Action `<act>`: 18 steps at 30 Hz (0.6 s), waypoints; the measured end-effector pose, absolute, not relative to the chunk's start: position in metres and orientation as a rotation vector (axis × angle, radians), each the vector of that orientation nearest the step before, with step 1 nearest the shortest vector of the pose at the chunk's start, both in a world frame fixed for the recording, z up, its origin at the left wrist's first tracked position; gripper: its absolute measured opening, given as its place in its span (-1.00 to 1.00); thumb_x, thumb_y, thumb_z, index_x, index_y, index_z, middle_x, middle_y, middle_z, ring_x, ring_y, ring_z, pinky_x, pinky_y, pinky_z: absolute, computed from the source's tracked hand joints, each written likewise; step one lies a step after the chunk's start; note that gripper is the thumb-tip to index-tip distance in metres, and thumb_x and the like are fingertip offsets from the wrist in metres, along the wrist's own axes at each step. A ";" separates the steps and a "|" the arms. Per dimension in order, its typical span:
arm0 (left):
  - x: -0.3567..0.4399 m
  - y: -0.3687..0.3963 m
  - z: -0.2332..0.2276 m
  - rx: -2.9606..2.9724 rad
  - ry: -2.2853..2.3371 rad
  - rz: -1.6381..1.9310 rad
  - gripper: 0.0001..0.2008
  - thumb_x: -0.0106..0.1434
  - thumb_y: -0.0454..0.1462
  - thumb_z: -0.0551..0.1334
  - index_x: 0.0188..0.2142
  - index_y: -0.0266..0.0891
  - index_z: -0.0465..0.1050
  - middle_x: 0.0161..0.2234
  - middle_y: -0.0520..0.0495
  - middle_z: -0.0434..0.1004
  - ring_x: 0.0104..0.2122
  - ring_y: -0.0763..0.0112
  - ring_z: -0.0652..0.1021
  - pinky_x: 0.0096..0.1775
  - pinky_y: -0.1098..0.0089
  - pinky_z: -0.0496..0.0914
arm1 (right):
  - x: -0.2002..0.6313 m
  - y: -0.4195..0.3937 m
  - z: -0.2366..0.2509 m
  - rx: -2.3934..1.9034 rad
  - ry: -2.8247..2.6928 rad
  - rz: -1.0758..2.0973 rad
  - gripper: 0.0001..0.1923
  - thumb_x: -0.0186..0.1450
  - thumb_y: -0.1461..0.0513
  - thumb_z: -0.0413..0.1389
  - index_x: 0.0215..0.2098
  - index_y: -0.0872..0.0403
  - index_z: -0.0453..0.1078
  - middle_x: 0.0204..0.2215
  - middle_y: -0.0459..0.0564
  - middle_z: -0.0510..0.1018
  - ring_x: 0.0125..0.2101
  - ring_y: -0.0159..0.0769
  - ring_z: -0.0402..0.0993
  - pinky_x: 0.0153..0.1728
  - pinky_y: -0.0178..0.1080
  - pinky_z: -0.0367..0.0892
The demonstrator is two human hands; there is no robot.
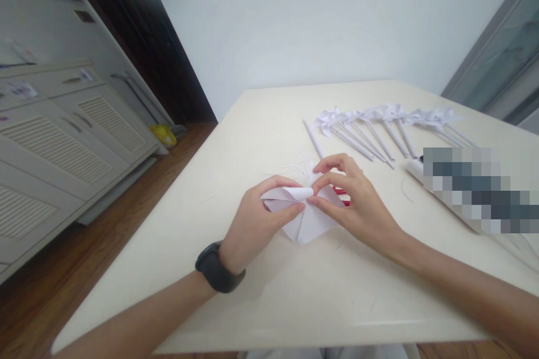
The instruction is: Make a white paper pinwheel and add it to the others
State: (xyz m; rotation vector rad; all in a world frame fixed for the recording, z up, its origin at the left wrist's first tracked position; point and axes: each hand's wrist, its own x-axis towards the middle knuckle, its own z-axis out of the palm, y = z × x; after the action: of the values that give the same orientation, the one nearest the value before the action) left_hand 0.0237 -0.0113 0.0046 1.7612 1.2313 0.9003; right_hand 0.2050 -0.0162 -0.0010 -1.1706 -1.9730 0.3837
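Between my two hands is a white paper pinwheel [314,223], its cut corners partly curled in toward the centre. My left hand [265,207], with a black watch [219,269] at the wrist, pinches a curled flap on the left side. With thumb and fingers, my right hand [351,196] grips the paper near its middle. Red handles, perhaps of scissors [346,202], show behind the right fingers, mostly hidden. Thin white paper strips [295,166] lie just beyond the pinwheel. A rolled white paper stick [313,137] rests behind my right hand.
Several finished paper pinwheels on sticks [389,115] lie in a row at the back right of the white table [202,258]. On the right sits a pale object [446,199], partly blurred out. A louvred cabinet [63,146] stands at the left, beyond the table edge.
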 end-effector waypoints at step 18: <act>0.016 -0.001 0.003 1.530 1.219 0.884 -0.77 0.06 -0.17 0.29 -0.28 -0.18 0.40 -0.39 0.05 0.44 -0.41 0.44 0.42 -0.39 0.49 0.26 | 0.252 0.007 0.023 -0.881 -2.165 0.918 -0.86 0.25 0.37 0.03 -0.26 0.07 0.35 -0.29 -0.09 0.48 -0.26 -0.39 0.41 -0.21 -0.33 0.31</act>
State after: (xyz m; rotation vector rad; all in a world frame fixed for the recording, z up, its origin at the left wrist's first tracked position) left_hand 0.0156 -0.0009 0.0035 1.5298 1.2185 0.8840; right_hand 0.2520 0.0072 0.0226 -0.8813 -2.1647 0.9184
